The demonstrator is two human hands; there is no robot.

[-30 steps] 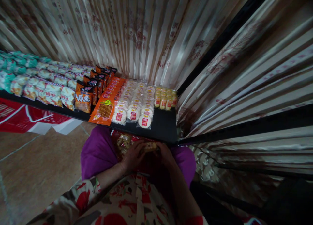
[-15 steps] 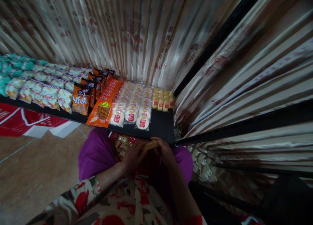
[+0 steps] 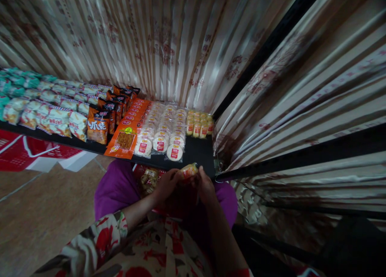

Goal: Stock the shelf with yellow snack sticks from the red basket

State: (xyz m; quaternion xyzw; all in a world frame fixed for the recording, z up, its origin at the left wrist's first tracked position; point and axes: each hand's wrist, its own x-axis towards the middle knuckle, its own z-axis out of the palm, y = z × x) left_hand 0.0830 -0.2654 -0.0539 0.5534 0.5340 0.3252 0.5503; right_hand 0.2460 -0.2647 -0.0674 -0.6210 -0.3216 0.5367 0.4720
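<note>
Between my two hands is a small yellow snack packet [image 3: 189,171] with a red and white label, held just off the shelf's front edge. My left hand [image 3: 166,184] grips its left end. The fingers of my right hand [image 3: 205,185] close on its right end. Below, a red basket [image 3: 136,169] on my lap holds several wrapped snacks [image 3: 149,179]. Similar yellow packets [image 3: 200,124] stand in rows at the right end of the black shelf [image 3: 196,150]. Beside them lie white round packaged crackers [image 3: 174,151].
Orange flat packs [image 3: 124,140], orange-black bags [image 3: 98,128], white bags [image 3: 58,120] and teal bags [image 3: 18,84] line the shelf leftward. A striped curtain [image 3: 175,48] hangs behind. Black bars [image 3: 301,154] run at the right. A red crate [image 3: 39,150] is below the shelf at left.
The packet in my hands has turned so its red and white label shows, and it has risen slightly. My left hand has shifted a little. The shelf goods stay in place.
</note>
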